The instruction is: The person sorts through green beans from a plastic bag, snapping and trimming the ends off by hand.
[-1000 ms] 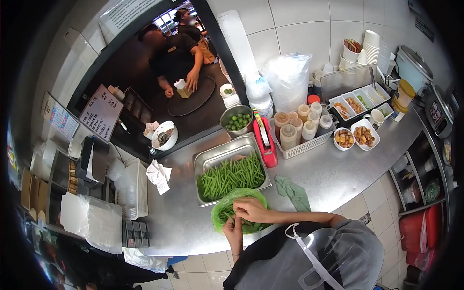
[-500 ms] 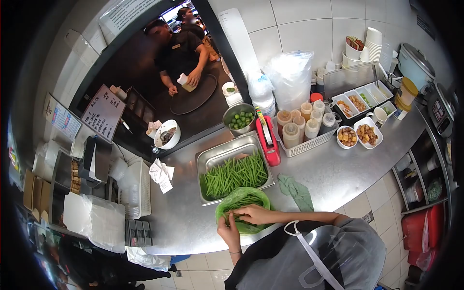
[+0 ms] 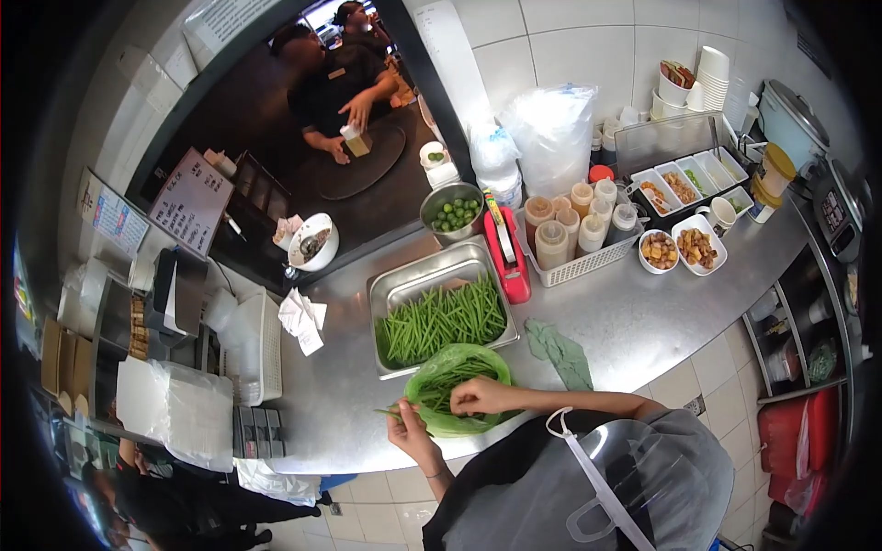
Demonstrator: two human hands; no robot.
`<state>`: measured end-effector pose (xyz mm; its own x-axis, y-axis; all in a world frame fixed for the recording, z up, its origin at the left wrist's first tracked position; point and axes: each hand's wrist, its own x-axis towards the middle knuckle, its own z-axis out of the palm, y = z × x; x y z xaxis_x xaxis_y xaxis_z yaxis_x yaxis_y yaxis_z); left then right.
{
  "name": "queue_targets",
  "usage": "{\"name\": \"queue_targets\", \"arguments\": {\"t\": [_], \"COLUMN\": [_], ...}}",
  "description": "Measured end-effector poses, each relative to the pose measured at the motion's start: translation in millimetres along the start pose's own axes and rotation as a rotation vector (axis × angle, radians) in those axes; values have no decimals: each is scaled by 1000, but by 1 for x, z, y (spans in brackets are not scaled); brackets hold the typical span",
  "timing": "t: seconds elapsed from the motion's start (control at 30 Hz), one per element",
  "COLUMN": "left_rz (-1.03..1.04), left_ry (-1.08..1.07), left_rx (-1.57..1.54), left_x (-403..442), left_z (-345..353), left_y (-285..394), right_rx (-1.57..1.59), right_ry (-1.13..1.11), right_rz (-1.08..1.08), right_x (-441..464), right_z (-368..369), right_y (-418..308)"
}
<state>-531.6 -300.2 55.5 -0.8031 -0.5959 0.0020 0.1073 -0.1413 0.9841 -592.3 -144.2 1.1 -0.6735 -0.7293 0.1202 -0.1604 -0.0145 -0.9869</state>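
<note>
Your L hand (image 3: 415,437) pinches a bean (image 3: 386,410) beside the bag (image 3: 450,427); your R hand (image 3: 481,396) curls over it, can't tell if holding any. Tray (image 3: 404,286) w/ more just behind.

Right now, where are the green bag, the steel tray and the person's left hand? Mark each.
Green bag (image 3: 498,365): head view, on its right-side rim.
Steel tray (image 3: 404,288): head view, on its bare inside, far-left part.
Left hand (image 3: 412,435): head view, middle of the hand.
</note>
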Motion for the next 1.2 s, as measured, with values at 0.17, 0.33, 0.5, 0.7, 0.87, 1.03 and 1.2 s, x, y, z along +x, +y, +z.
{"name": "queue_targets", "arguments": {"t": [0.17,0.33,0.5,0.7,0.87,1.03,1.2], "left_rz": [48,-309,-526,-339,371,391,25], "left_ry": [119,-98,-283,-188,-307,-304,-233], "left_rx": [14,-661,-1034,-382,613,684,208], "left_x": [3,14,14,-1,3,-2,1], "left_z": [-6,-33,-42,-35,-20,-4,-7], "left_y": [9,-8,-28,-19,-47,-21,0], "right_rx": [-74,-462,-1015,-1036,-555,-301,166], "right_ry": [417,355,87,178,197,346,367], "right_rz": [-41,-145,-131,-187,-100,-106,24], "right_x": [9,22,37,35,26,15,19], "right_z": [-14,-14,12,8,-7,-24,-17], "right_y": [0,-23,11,3,-35,-37,-37]}}
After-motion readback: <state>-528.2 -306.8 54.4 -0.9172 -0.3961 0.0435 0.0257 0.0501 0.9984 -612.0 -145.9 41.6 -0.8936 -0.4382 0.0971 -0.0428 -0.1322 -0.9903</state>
